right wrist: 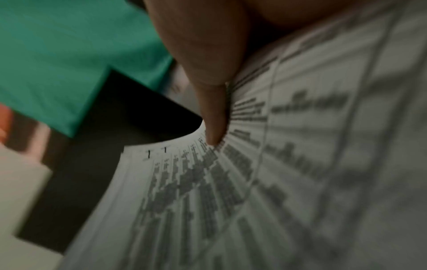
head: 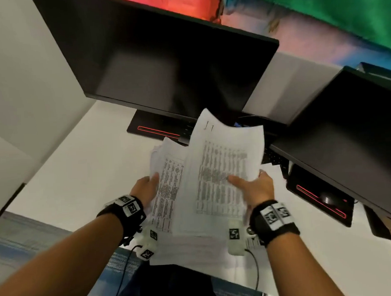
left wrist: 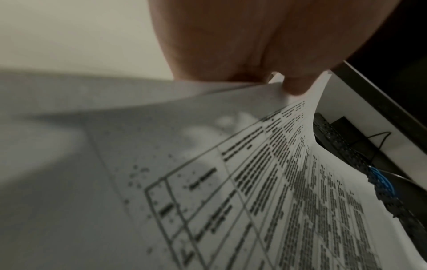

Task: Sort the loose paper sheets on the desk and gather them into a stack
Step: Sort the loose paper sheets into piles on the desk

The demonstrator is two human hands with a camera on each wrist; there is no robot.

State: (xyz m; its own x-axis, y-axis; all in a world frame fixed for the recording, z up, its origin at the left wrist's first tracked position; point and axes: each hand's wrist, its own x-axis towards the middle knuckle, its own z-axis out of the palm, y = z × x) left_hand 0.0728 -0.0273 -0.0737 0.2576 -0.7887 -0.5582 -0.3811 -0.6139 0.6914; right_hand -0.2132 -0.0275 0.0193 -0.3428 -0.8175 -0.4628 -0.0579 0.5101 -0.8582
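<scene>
Both hands hold printed paper sheets above the white desk in front of me. My left hand grips the left edge of a bundle of sheets printed with tables; the left wrist view shows its fingers pinching the paper edge. My right hand holds the top sheets, thumb lying across the print, and they overlap the left bundle. In the right wrist view the thumb presses on the blurred printed page. More white sheets lie under both wrists at the desk's near edge.
A dark monitor stands straight behind the papers on a black base with a red stripe. A second monitor is at the right, with a keyboard and a dark mouse near it. White partition walls stand at left.
</scene>
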